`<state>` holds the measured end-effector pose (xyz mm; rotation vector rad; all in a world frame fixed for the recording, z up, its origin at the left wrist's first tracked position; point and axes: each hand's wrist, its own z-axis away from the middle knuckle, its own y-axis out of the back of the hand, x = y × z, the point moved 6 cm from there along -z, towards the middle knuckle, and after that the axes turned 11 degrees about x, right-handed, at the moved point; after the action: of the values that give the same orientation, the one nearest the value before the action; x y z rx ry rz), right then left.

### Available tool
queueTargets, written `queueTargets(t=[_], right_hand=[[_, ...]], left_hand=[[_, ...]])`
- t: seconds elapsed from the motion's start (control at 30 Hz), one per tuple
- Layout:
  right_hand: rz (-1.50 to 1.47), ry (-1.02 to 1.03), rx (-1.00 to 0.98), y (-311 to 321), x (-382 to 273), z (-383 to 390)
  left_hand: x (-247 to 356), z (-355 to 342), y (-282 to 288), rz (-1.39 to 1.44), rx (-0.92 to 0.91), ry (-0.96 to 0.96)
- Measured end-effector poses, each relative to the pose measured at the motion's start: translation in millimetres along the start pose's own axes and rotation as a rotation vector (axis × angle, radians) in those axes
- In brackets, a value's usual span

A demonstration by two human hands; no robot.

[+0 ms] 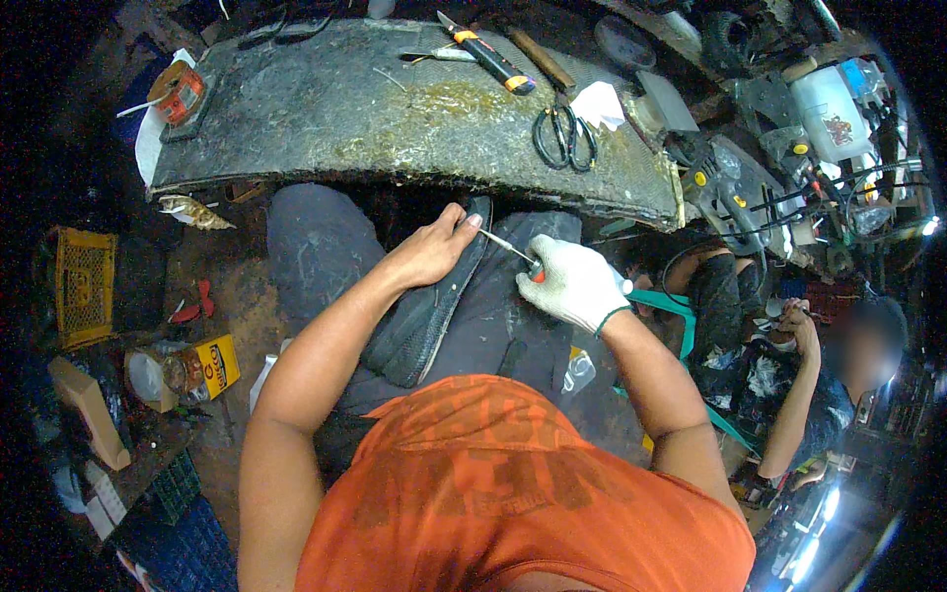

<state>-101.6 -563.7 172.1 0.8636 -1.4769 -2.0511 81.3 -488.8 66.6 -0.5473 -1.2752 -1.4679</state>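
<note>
A black shoe (426, 321) lies lengthwise across my lap, its sole edge turned to the right. My bare left hand (434, 252) is closed around the far end of the shoe, thumb on the sole edge. In a white knit glove, my right hand (572, 284) grips an awl (507, 245) with a thin metal shaft; a bit of its red handle shows between the fingers. The shaft points left toward the shoe's edge, close by my left thumb. Whether its tip touches or enters the shoe I cannot tell.
Ahead is a worn workbench (296, 109). On it are a utility knife (483, 59), black scissors (564, 140), a wooden-handled tool (541, 59) and an orange spool (180, 91). A yellow crate (85, 286) stands left; another person (804, 395) sits right.
</note>
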Motion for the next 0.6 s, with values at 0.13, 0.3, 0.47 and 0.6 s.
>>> queueTargets(t=[0.13,0.3,0.47,0.6], right_hand=[[0.07,0.06,0.008,4,1,-7],[0.066,0.107,0.004,5,1,-7],[0.064,0.11,-0.032,-1,-3,0],[-0.064,0.057,-0.066,-7,-4,5]], left_hand=[[-1,-1,-2,-0.007,-0.021,0.016],[-3,-2,-2,0.024,-0.001,-0.007],[-8,-5,-4,0.013,-0.017,-0.007],[-8,-6,-3,0.063,-0.008,-0.005]])
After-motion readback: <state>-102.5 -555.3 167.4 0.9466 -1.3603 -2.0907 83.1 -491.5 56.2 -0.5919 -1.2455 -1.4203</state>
